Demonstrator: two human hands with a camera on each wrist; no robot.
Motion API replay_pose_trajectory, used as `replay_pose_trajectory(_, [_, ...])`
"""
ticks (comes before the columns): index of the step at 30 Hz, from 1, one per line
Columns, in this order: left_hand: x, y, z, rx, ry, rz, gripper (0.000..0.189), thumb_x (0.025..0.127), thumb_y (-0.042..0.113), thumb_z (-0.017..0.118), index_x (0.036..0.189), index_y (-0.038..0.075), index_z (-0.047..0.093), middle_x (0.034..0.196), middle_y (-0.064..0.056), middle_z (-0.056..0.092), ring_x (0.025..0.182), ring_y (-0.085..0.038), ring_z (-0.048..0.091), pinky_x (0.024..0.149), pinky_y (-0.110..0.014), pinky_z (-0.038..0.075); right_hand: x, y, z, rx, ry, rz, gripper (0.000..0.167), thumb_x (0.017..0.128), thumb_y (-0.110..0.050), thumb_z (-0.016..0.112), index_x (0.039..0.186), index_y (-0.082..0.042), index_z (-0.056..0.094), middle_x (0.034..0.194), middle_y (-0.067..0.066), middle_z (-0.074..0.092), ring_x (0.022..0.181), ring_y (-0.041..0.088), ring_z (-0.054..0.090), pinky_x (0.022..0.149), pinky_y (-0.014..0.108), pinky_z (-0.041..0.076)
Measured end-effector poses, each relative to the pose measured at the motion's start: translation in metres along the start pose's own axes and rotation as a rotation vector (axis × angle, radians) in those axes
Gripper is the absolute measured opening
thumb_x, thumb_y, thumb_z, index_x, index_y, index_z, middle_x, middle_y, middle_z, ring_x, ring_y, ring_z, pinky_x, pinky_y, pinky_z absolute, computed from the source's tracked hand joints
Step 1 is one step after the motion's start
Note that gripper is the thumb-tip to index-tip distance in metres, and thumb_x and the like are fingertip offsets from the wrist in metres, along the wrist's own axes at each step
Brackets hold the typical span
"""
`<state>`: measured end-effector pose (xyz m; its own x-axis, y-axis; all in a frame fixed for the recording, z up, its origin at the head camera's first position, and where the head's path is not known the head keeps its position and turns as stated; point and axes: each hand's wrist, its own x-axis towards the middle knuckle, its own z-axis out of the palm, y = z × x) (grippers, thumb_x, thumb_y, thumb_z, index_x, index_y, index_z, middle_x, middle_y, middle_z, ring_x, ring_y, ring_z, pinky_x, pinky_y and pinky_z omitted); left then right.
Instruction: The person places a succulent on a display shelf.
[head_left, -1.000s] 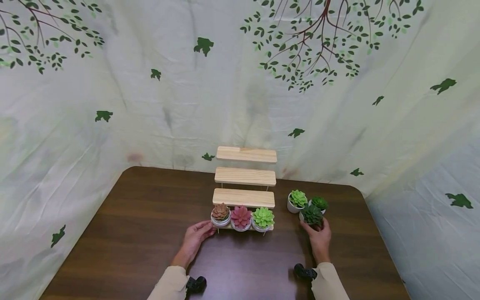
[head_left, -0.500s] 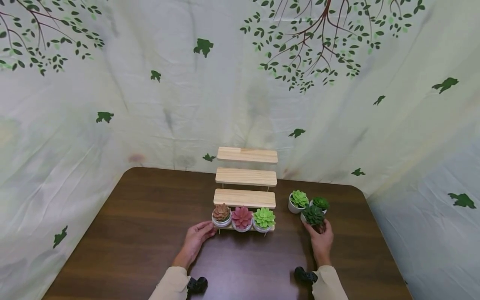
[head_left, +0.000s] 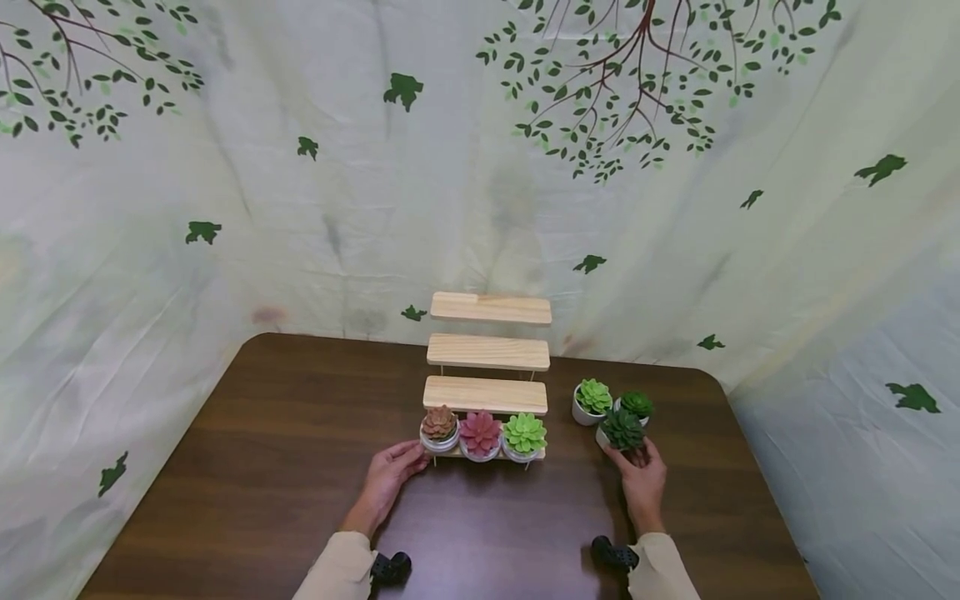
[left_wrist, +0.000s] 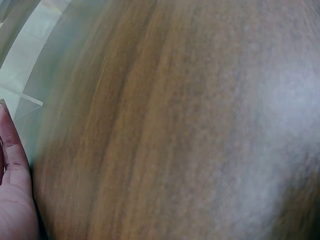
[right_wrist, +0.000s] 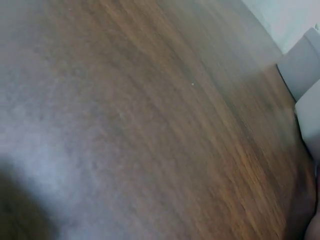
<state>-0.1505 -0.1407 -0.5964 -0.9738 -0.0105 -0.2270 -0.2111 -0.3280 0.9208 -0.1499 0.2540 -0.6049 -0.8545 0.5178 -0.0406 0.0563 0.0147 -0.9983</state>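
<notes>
My left hand [head_left: 390, 479] is at the left end of the lowest step of a tiered wooden display stand [head_left: 486, 393], fingertips by a brown potted succulent [head_left: 439, 425]. Its fingers look fairly straight; whether they touch the pot or the step is unclear. On that step also sit a pink potted succulent [head_left: 480, 433] and a bright green potted succulent [head_left: 524, 433]. My right hand [head_left: 642, 483] grips a dark green potted succulent [head_left: 622, 428] from the near side. In the right wrist view only pale pots [right_wrist: 311, 117] show at the right edge.
Behind the gripped pot stand a light green potted succulent [head_left: 593, 398] and a mid-green potted succulent [head_left: 637, 405]. The brown wooden table [head_left: 315, 392] meets a leaf-patterned cloth backdrop [head_left: 360, 208] at its far edge. Three upper steps of the stand rise toward the backdrop.
Both hands and the pots keep nearly the same places. The whole head view shifts very slightly.
</notes>
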Motion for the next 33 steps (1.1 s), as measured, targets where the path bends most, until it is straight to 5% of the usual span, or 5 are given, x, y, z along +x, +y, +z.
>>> replay_pose_trajectory(7, [-0.001,0.0,0.003,-0.014,-0.001,0.008,0.023,0.094,-0.003,0.056,0.11,-0.019,0.058,0.086,-0.007,0.07,0.08,-0.014,0.067,0.076,-0.025,0.057,-0.006,-0.011,-0.005,0.013,-0.023,0.01,0.06,0.076,0.003,0.078,0.129,0.004,0.051,0.117,0.002,0.058,0.094,-0.008,0.057,0.078,0.009,0.049])
replay_pose_trajectory(14, [0.002,-0.003,0.002,-0.014,-0.047,0.052,0.018,0.093,0.001,0.06,0.105,-0.013,0.063,0.086,-0.005,0.07,0.08,-0.012,0.067,0.076,-0.024,0.056,-0.008,-0.03,-0.009,-0.028,-0.07,0.014,0.064,0.076,0.004,0.078,0.132,0.006,0.048,0.125,0.015,0.055,0.091,-0.009,0.058,0.077,0.009,0.05])
replay_pose_trajectory(23, [0.008,-0.017,-0.014,-0.12,-0.259,0.22,0.029,0.09,0.018,0.069,0.105,-0.007,0.067,0.092,-0.007,0.071,0.085,-0.013,0.068,0.075,-0.023,0.056,-0.012,-0.058,-0.004,-0.05,-0.145,-0.02,0.063,0.076,0.004,0.077,0.132,0.006,0.048,0.128,0.025,0.053,0.092,-0.009,0.058,0.079,0.01,0.05])
replay_pose_trajectory(33, [0.0,0.0,0.0,-0.02,0.005,-0.015,0.023,0.094,-0.003,0.056,0.112,-0.018,0.057,0.086,-0.006,0.07,0.08,-0.012,0.066,0.077,-0.025,0.056,-0.018,-0.093,0.006,-0.039,-0.25,-0.023,0.062,0.078,0.004,0.076,0.133,0.003,0.047,0.132,0.024,0.049,0.097,-0.005,0.058,0.081,0.013,0.051])
